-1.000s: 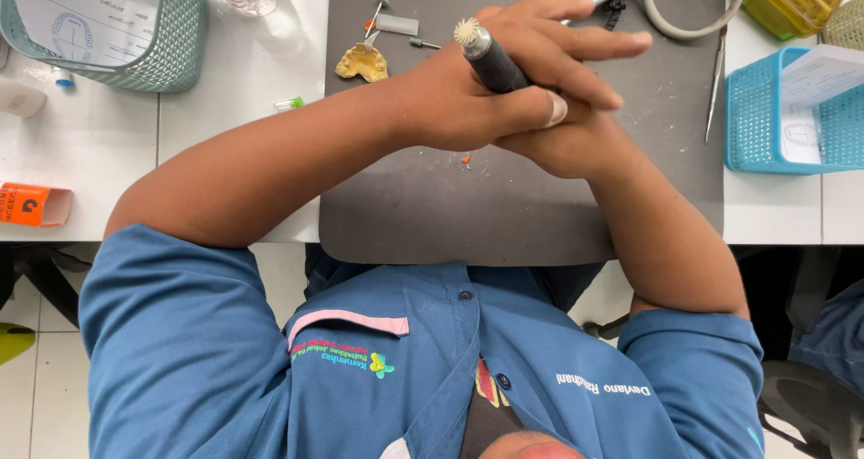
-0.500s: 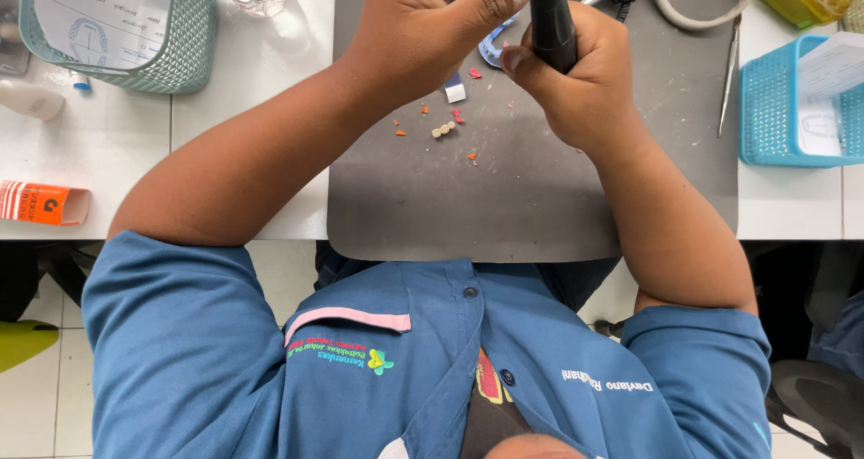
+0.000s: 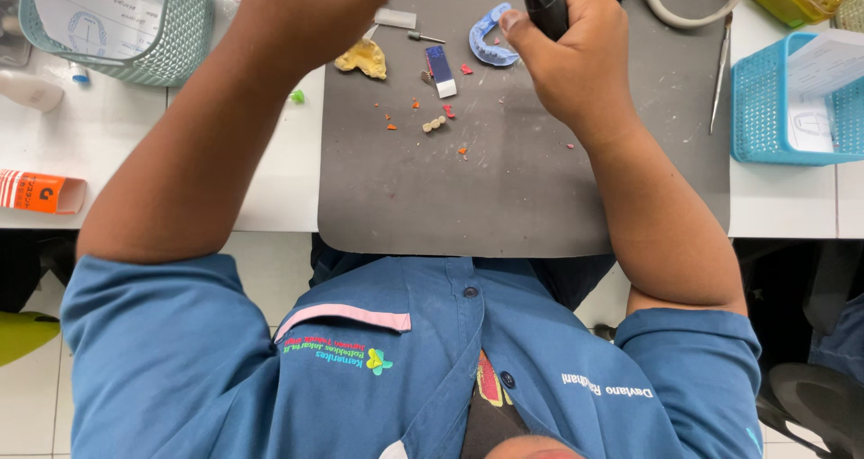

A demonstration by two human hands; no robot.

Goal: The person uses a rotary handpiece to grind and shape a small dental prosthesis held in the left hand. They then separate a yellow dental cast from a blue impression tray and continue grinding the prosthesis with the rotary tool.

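Right hand point(image 3: 576, 63) gripping smooth black handpiece point(image 3: 543, 0)

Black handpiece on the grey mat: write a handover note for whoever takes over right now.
Right hand grips the black handpiece, upright above the grey mat.
Left hand is raised at the top edge; its fingers are out of view.
On the mat: blue tray, yellow cast, small block, tooth piece, red chips.
Done: chips already shed. Left: cannot tell.
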